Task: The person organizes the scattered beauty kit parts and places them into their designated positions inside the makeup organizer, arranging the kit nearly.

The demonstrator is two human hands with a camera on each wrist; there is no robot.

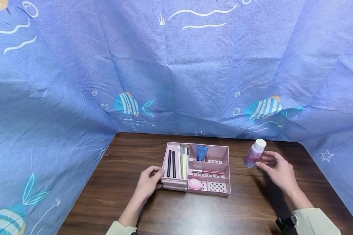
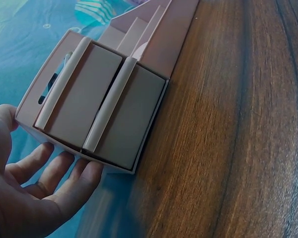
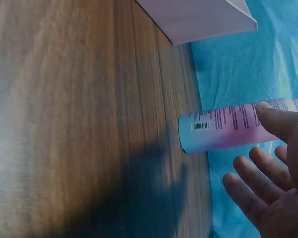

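A pink desk organizer [image 1: 209, 194] stands on the table, with two small drawers [image 2: 124, 111] in its front left. My left hand [image 1: 148, 182] touches its front left corner, thumb at the top edge and fingers along the side wall. Right of the organizer stands a pink and blue bottle [image 1: 252, 157] with a white cap [image 1: 260, 144]. My right hand [image 1: 279, 169] is beside the bottle, its thumb [image 3: 275, 119] overlapping the label in the right wrist view. The other fingers [image 3: 256, 183] are spread apart, below the bottle in that view.
The organizer holds two black sticks [image 1: 173, 164], several makeup brushes [image 1: 182, 161], a blue tube [image 1: 201, 152], a thin red-handled brush [image 1: 211, 172] and a pink makeup sponge [image 1: 195, 183]. A blue fish-print cloth [image 1: 176, 81] hangs behind the brown wooden table [image 1: 120, 163].
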